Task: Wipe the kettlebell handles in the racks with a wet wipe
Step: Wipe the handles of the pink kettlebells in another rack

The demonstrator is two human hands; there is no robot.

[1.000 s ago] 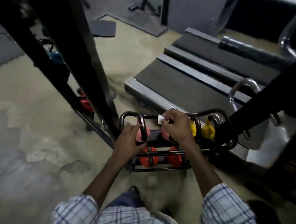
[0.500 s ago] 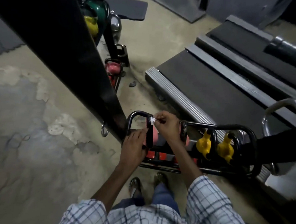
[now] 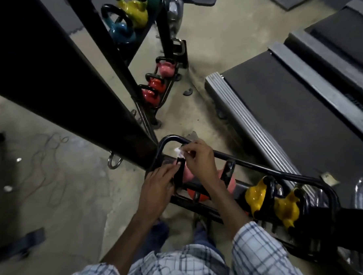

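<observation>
A low black rack (image 3: 259, 167) on the floor holds pink, red and yellow kettlebells. My right hand (image 3: 198, 159) pinches a small white wet wipe (image 3: 178, 152) at the top of the black handle (image 3: 180, 171) of the leftmost pink kettlebell (image 3: 188, 174). My left hand (image 3: 159, 182) rests against the lower part of that handle; whether its fingers curl round it is unclear. Another pink kettlebell (image 3: 230, 179) and two yellow ones (image 3: 256, 196) (image 3: 287, 208) sit further right in the rack.
A thick black slanted beam (image 3: 63, 85) crosses the left side. A second rack (image 3: 158, 87) behind it carries red, pink, blue and yellow kettlebells. A treadmill deck (image 3: 283, 104) lies at the right. Bare concrete floor spreads to the left.
The view has tilted down and shifted, bringing the rear rack into sight. My right hand moved the wipe left from the second kettlebell onto the leftmost handle. My left hand stayed at that handle.
</observation>
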